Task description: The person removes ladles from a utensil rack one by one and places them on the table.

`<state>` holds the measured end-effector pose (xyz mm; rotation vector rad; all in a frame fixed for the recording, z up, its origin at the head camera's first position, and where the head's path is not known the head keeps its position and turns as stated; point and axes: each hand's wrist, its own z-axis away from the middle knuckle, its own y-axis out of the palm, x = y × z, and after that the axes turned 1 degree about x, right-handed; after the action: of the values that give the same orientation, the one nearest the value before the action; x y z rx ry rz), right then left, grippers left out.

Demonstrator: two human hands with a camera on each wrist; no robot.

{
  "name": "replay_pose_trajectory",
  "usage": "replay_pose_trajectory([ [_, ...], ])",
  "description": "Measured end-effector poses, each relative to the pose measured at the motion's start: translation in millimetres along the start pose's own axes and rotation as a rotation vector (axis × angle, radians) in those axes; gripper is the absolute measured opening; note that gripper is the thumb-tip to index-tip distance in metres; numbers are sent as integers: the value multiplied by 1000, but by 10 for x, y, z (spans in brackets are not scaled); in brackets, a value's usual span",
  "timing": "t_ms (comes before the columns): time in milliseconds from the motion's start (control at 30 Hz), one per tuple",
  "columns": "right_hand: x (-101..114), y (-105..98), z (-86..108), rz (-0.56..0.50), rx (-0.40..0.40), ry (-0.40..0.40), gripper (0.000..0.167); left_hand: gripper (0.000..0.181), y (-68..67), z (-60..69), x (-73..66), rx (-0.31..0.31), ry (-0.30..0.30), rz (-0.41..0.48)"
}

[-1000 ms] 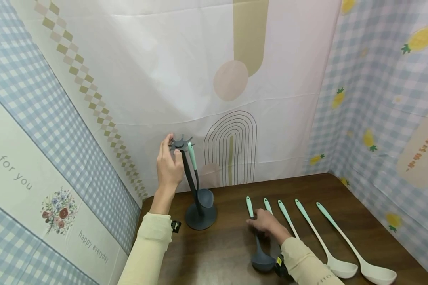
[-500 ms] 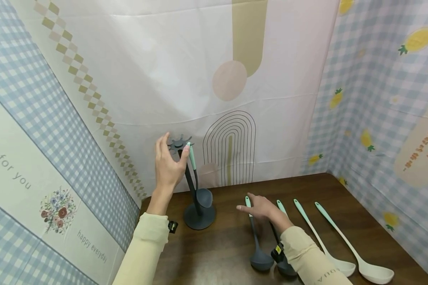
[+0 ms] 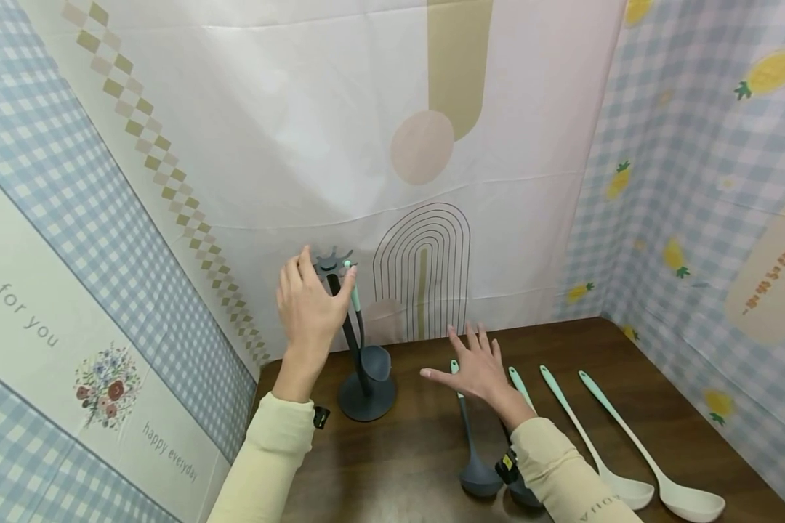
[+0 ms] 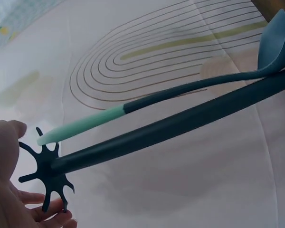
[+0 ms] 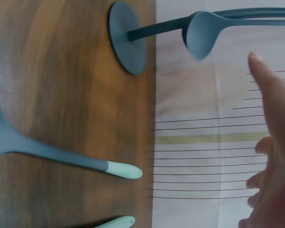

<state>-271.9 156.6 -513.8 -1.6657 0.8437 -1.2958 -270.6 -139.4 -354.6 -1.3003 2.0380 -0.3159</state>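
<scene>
A dark utensil stand (image 3: 366, 398) with a ring of hooks (image 4: 50, 173) stands upright on the table. On its right side hangs a dark ladle (image 3: 376, 363) with a mint handle (image 4: 92, 124). My left hand (image 3: 309, 312) is spread around the hook ring, thumb near the top of that handle; the fingers lie at the hooks, but whether they touch is unclear. My right hand (image 3: 480, 369), fingers spread, holds nothing. It hovers over the handles of one dark ladle (image 3: 472, 450) and a second dark ladle (image 3: 525, 495), which hand and sleeve partly hide.
Right of these lie a white ladle (image 3: 628, 490) and another white ladle (image 3: 693, 501); a further mint handle (image 3: 518, 385) shows beside the right wrist. The wooden table (image 3: 405, 443) meets a cloth backdrop (image 3: 288, 181) behind the stand.
My right hand has lifted off the ladles on the table, moved toward the backdrop and spread its fingers. My left thumb has shifted right, from before the post to the hanging ladle's handle.
</scene>
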Motion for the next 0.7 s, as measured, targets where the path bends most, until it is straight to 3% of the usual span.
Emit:
replay_pose_trajectory([
  [400,74,58,45,-7,-68,-51,114,74,33,44,-48,-94,11,72],
  [700,178,3,16,1,-70,-59,114,66,61,29,23,-94,14,202],
])
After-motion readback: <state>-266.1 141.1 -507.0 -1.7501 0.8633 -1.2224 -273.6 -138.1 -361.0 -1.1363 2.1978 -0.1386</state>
